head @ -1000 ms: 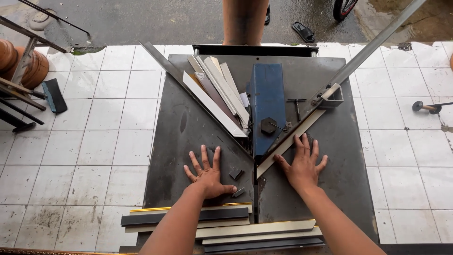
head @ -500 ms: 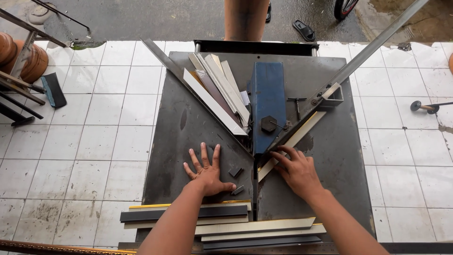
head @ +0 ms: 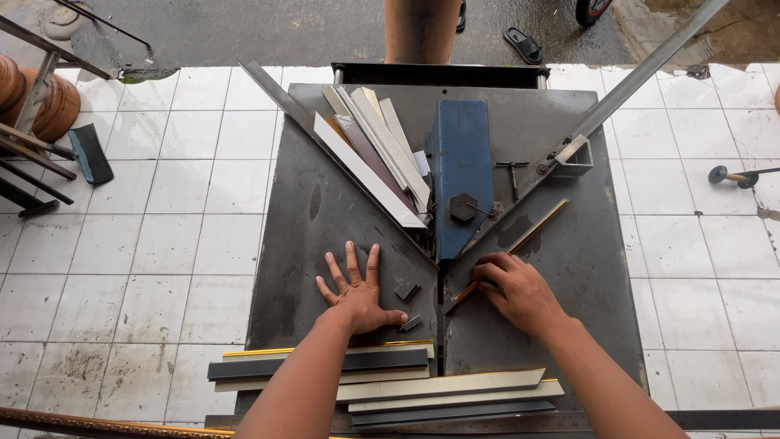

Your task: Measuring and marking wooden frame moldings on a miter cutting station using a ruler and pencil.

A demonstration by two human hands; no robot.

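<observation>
My left hand (head: 357,293) lies flat with fingers spread on the dark metal saw table (head: 317,203), left of the centre slot. My right hand (head: 516,289) is closed on the lower end of a long moulding strip (head: 538,226), which shows a gold edge and slants up to the right, just below the angled metal fence (head: 634,81). The blue blade housing (head: 461,162) stands between the two fences, close above both hands. Two small offcuts (head: 406,291) sit beside my left thumb.
Several pale moulding strips (head: 374,154) lean along the left fence. A stack of cut strips (head: 455,390) lies at the table's near edge. Another person's leg (head: 421,28) stands beyond the table. Clay pots (head: 32,97) and metal bars sit at far left on the tiled floor.
My right hand went from lying flat on the strip to gripping its lower end. The strip has turned so its gold edge shows and sits off the fence. The left hand stayed put.
</observation>
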